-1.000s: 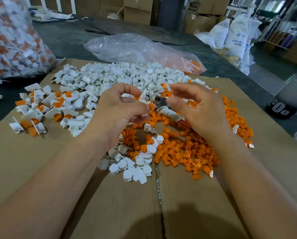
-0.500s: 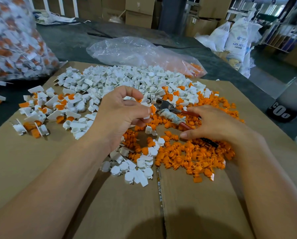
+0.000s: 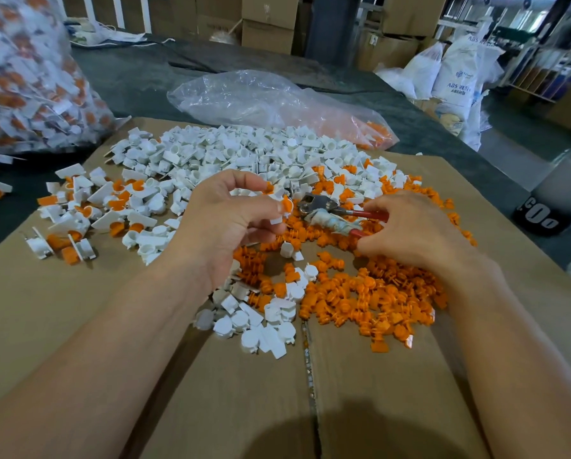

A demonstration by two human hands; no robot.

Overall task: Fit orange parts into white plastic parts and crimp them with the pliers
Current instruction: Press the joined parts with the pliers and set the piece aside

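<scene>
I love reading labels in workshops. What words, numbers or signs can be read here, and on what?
"ABS RESI": white woven sack at far right; the line beneath is blurred.
"C0o", roughly: white characters on the black object beside the brown cardboard sheet, partly cut off.
Sticker on the brown cardboard box at the back: too small to read.
Red-handled pliers: no text visible.

The right hand [image 3: 413, 233] hides the handle ends of the pliers [image 3: 327, 215], so I can't tell its grip; the left hand [image 3: 224, 223] half-covers its pinched part [image 3: 285, 205].
</scene>
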